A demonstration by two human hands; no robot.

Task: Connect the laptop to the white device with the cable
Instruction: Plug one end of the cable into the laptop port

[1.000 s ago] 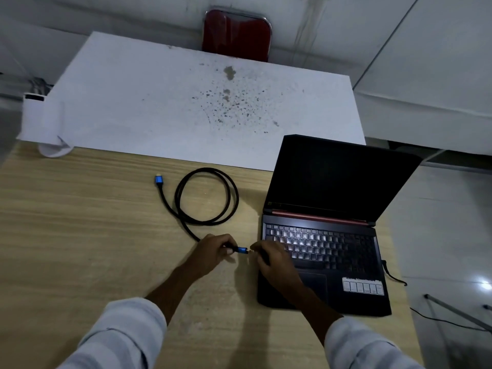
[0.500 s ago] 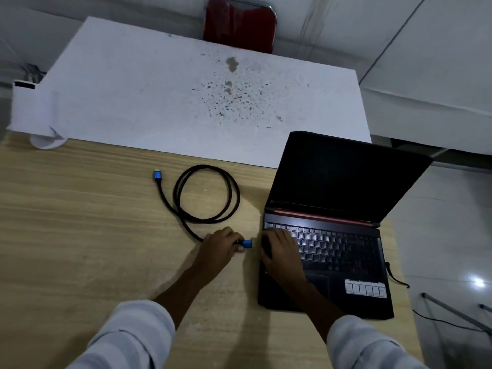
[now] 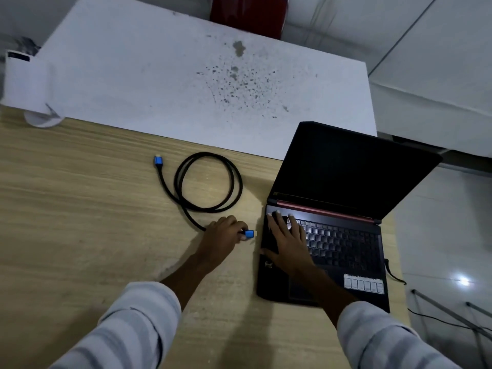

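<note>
wooden table; speckled white table behind; red chair; glossy tiled floor.

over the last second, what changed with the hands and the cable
The right hand left the blue plug and now lies flat on the laptop keyboard's left end, fingers spread. The left hand keeps pinching the plug, pointed at the laptop's left edge with a gap between them; it is not plugged in. The cable coil, its far plug and the white device look unchanged.
</note>
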